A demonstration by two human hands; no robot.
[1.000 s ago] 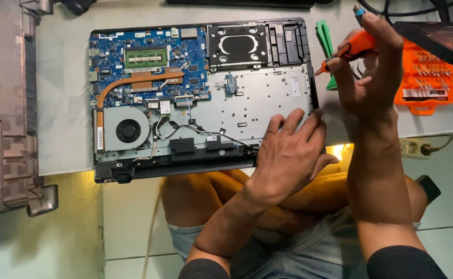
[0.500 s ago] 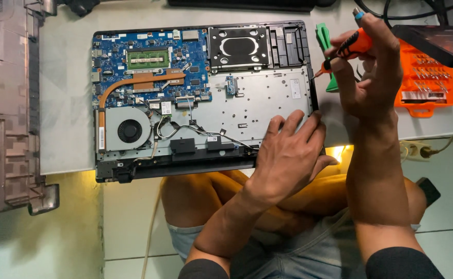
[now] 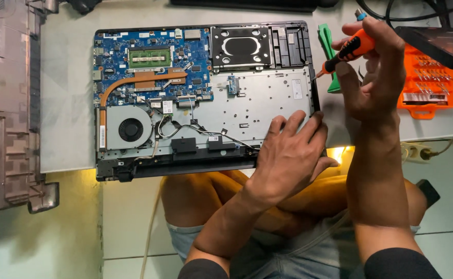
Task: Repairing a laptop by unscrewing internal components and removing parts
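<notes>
With the bottom cover off, the laptop [image 3: 205, 98] lies open-side up on the white bench [image 3: 66, 103], its near edge hanging slightly over the bench edge above the person's crossed legs. Left hand [image 3: 293, 155] rests flat on the laptop's near right corner, fingers [image 3: 309, 126] spread over the silver metal plate [image 3: 267, 103], palm down, gripping nothing, just pressing the chassis. Right hand [image 3: 373, 67] is closed around an orange-and-black precision screwdriver [image 3: 347, 49], held at a slant, tip pointing down-left at the laptop's right edge; can't tell whether the tip actually touches the frame. Inside the chassis: blue motherboard [image 3: 185, 57] upper left, green memory stick [image 3: 149, 57] seated on it, copper heat pipe [image 3: 138, 82] curving down to the round black fan [image 3: 130, 129] at lower left. Black and white cables [image 3: 195, 129] run from the fan area toward the hinge strip along the near edge. Empty black drive bay [image 3: 242, 46] sits top centre-right. Green plastic pry tool [image 3: 328, 51] lies on the bench just beside the laptop's right edge, partly behind the right hand. Orange screwdriver bit case [image 3: 427, 82] sits further right, near the bench corner, partly under a dark flat object. Grey removed bottom cover [image 3: 4, 103] lies well apart on the left. A power strip [image 3: 417, 152] shows on the tiled floor below the bench's right end.
</notes>
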